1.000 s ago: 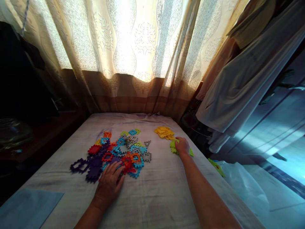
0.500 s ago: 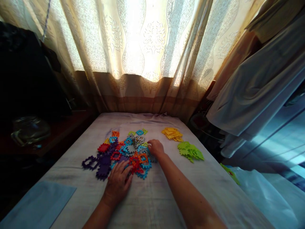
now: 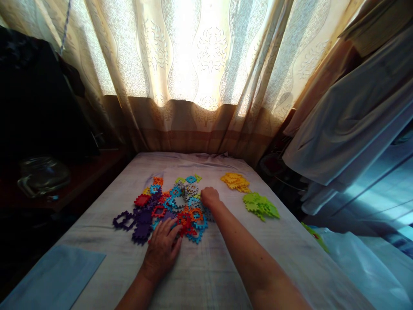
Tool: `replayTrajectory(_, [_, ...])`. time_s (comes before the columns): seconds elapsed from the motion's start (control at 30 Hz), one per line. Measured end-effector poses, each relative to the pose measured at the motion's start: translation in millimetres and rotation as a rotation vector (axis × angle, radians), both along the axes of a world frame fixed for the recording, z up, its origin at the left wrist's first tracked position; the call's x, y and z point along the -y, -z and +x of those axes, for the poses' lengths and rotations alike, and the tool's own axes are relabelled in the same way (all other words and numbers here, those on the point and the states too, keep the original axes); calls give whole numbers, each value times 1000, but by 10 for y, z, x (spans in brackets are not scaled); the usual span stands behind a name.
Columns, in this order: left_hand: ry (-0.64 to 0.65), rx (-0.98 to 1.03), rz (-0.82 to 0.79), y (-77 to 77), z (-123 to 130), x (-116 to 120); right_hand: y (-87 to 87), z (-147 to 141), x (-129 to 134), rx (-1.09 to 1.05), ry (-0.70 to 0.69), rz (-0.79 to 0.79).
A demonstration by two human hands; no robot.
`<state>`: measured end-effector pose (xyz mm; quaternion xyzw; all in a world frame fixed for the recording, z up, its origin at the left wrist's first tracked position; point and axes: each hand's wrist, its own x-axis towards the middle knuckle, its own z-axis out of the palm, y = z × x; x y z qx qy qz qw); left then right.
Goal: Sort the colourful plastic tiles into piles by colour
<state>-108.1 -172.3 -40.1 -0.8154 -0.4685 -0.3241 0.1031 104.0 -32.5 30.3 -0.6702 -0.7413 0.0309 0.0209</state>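
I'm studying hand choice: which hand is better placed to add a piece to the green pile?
Probably the right hand: it is at the right edge of the mixed heap, nearer the green pile; the left hand rests on the heap's near side.

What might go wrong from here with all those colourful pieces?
Two things, perhaps. The right hand is at the edge of the mixed pile, which overlaps in places, so lifting one piece might drag others along. The green pile lies near the yellow pile, so a careless brush might mix them.
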Motion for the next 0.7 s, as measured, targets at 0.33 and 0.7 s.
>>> replayTrajectory(0.33, [7,-7,24,24,-9,-18,-101,446,221,18,179,102])
replayTrajectory(0.7, [18,5,14,20,-22,-26,-174,1694,551,49,630,99])
